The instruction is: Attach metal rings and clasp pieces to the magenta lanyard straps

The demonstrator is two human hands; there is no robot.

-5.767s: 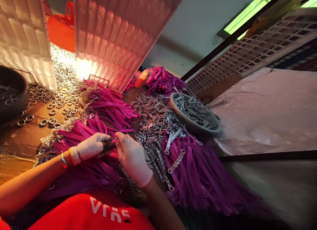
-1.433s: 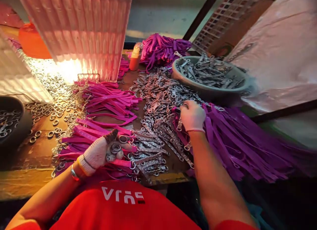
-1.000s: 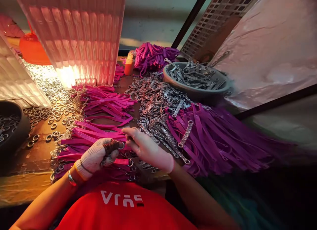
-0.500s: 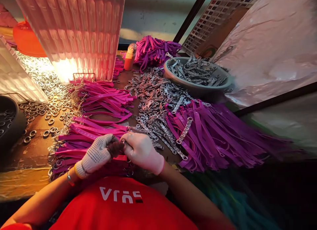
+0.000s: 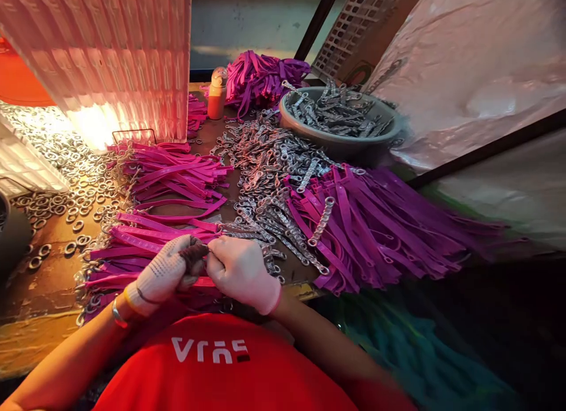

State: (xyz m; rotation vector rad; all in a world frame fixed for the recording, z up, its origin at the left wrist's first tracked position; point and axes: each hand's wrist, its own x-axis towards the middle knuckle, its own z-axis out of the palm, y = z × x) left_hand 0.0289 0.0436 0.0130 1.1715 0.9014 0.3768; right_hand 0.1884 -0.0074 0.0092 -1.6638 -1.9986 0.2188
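Observation:
My left hand [image 5: 161, 275], in a knit dotted glove, and my right hand [image 5: 241, 272], in a thin pale glove, meet fingertip to fingertip near the table's front edge. Together they pinch small metal parts; the fingers mostly hide what looks like a ring and a short chain piece. Beneath them lie pink straps with rings [image 5: 145, 243]. A heap of loose chain pieces [image 5: 269, 175] spreads just beyond my right hand. Purple straps with chains attached [image 5: 380, 222] fan out to the right.
A grey bowl [image 5: 312, 128] of metal clips stands at the back. Loose rings [image 5: 66, 181] cover the left. There is also a lit ribbed panel [image 5: 110, 57], an orange bottle [image 5: 216, 95], a purple strap bundle [image 5: 260, 75], a dark bowl [image 5: 11, 234] and plastic sheeting [image 5: 464, 63].
My right hand reached out to the chain heap, came back with a piece and joined my left hand, which held rings. Both hands now stay pressed together, a little lower in view.

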